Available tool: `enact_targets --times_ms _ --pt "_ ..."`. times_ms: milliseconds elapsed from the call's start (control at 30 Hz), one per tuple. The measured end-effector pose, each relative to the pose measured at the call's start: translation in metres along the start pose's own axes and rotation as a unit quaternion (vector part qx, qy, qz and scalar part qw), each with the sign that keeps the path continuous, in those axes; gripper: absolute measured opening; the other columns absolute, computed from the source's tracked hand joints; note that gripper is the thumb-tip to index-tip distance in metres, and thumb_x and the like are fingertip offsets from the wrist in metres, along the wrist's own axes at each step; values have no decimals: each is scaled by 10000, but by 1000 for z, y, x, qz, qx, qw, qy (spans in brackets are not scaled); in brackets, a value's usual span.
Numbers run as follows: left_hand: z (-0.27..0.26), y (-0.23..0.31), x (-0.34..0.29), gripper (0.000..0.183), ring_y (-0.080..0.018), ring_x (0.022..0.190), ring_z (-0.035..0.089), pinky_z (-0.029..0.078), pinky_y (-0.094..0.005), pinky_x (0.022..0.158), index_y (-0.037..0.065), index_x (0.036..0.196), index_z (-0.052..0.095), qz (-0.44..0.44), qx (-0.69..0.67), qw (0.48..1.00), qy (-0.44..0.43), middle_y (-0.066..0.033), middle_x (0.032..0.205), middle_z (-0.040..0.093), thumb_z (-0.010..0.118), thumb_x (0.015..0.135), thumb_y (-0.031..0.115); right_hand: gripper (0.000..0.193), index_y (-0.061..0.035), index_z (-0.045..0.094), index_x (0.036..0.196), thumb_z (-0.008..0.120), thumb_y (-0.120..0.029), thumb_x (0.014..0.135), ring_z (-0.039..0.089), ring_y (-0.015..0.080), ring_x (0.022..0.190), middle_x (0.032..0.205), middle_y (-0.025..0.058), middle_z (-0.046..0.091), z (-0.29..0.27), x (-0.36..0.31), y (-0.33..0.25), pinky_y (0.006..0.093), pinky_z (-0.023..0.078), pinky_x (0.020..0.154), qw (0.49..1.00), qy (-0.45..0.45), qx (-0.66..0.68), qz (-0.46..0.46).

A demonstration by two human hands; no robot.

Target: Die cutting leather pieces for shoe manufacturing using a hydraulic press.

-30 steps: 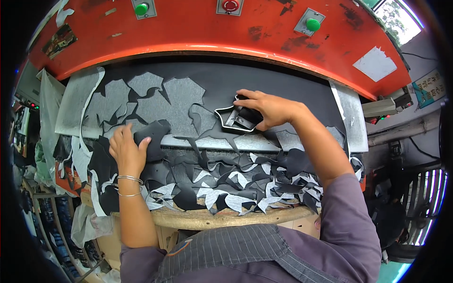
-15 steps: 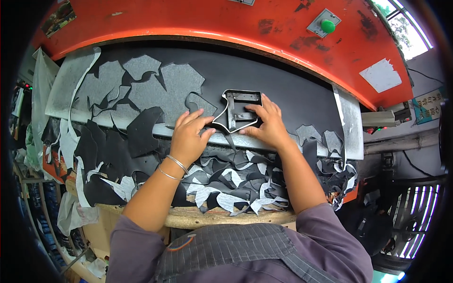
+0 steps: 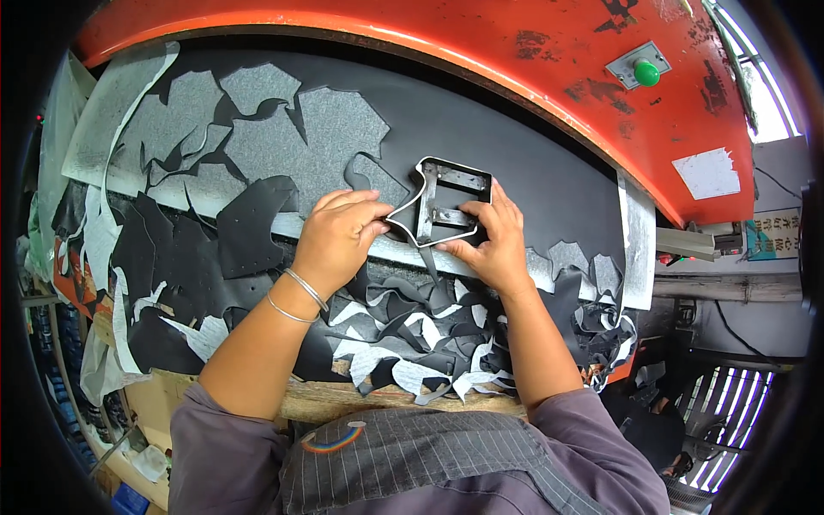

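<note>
A metal cutting die (image 3: 427, 206), an open outline with inner crossbars and a pointed left corner, rests on a black sheet (image 3: 549, 180) near its front edge. My right hand (image 3: 495, 245) grips the die's right side, thumb at the lower edge and fingers over the right wall. My left hand (image 3: 337, 236), with two bangles at the wrist, is closed at the die's left point, its fingertips and thumb close together against it. Angular grey patches (image 3: 335, 129) show through cut-outs in the sheet, left of the die.
An orange machine beam (image 3: 549, 77) with a green button (image 3: 646, 72) spans the far side. Black and white scraps (image 3: 421, 369) heap along the near edge. Black cut pieces (image 3: 253, 227) lie at left. A pale board (image 3: 637, 249) shows at right.
My view has shifted, so the machine and board sit differently in the picture. My left fingers have drawn together at the die's left point. My right hand keeps its grip.
</note>
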State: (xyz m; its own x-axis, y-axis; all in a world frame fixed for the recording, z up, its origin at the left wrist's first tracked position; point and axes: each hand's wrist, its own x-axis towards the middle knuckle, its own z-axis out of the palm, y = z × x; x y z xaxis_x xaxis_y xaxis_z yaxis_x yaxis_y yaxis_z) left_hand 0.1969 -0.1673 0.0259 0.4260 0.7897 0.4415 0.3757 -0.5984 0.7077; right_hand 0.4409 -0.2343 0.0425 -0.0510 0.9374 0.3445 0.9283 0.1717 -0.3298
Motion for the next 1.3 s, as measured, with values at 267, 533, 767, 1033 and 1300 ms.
enact_targets --times_ms 267,533,767,1033,1300 --pt "6 4 1 225 -272 974 632 448 -392 923 92 971 717 1 1 1000 12 -112 1008 692 732 747 111 628 -81 630 1010 839 -458 554 408 430 1294 1330 300 477 -3 -3 6 486 317 1042 1000 0 17 9" --pt "15 5 2 260 -265 976 623 432 -395 920 73 1036 672 13 26 999 25 -94 998 689 702 787 139 652 -65 628 998 856 -466 538 412 441 1284 1303 323 484 4 -15 4 479 346 1027 998 28 -21 61" --pt "18 4 1 299 -276 1050 588 413 -407 947 76 1118 642 28 84 996 30 -129 1081 649 642 827 147 631 -37 629 947 864 -460 541 417 466 1262 1293 337 471 13 -17 -2 497 357 1016 991 79 -39 98" --pt "9 6 1 327 -277 1086 571 378 -417 987 88 1166 608 28 116 993 -8 -124 1119 637 611 843 146 540 -58 643 979 851 -398 614 401 431 1302 1329 300 473 -3 -18 15 484 334 1045 994 26 41 96" --pt "9 3 1 261 -268 1109 571 376 -409 987 63 1077 585 44 96 994 -9 -89 1131 644 628 828 129 482 -72 631 937 857 -348 613 391 426 1318 1242 265 553 1 -15 6 472 335 1048 993 42 43 105"
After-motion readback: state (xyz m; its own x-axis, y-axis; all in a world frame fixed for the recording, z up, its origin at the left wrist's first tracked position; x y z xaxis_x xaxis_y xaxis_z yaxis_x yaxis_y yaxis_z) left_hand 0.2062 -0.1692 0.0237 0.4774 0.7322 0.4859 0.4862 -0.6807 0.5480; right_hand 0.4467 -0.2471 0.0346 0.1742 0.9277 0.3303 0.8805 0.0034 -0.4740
